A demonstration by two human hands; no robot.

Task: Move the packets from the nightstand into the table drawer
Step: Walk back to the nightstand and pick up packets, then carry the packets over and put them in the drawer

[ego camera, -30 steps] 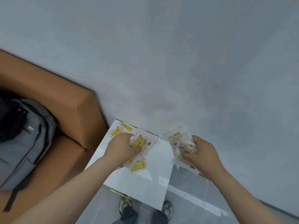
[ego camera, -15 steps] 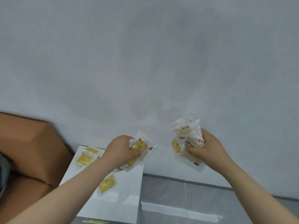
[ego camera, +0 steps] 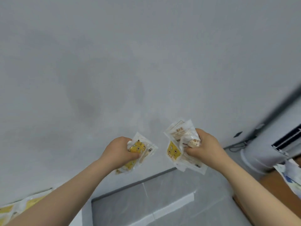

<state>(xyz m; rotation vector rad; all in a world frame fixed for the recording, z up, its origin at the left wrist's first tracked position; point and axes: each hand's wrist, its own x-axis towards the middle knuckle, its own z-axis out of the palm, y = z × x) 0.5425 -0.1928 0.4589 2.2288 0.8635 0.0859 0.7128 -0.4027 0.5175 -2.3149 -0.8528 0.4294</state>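
Okay, head view only.

Left hand (ego camera: 118, 152), centre-bottom of frame: fingers curled tight round a left bunch (ego camera: 138, 148) of yellow-printed packets, held in the air in front of the wall (ego camera: 146, 62).

Right hand (ego camera: 206, 147), right of centre: gripping a bigger right bunch (ego camera: 177, 137), white packets with brown print plus one yellow packet, fanned out above and below the fist. The two bunches are near each other but not touching.

Spare packets (ego camera: 21, 205) lie in the lower-left corner, partly behind the left forearm, so the pickup isn't complete. I take it they are on the nightstand, though its top hardly shows.

Grey floor (ego camera: 146, 203) is at bottom centre. At the right edge stands a white unit (ego camera: 259, 154), with a brown surface (ego camera: 276, 186) below it carrying some papers (ego camera: 291, 176). That could be the table, can't tell. No drawer in view.

Progress: I'd call it early-middle. Both hands are loaded and off the nightstand, so this looks like the carry. Nothing is seen in a drawer. Still to do: reach the table, get the drawer open with both hands full, drop both bunches in, then likely a second trip for the spare packets. The slick packets in the right bunch look loose, so one could slip out.
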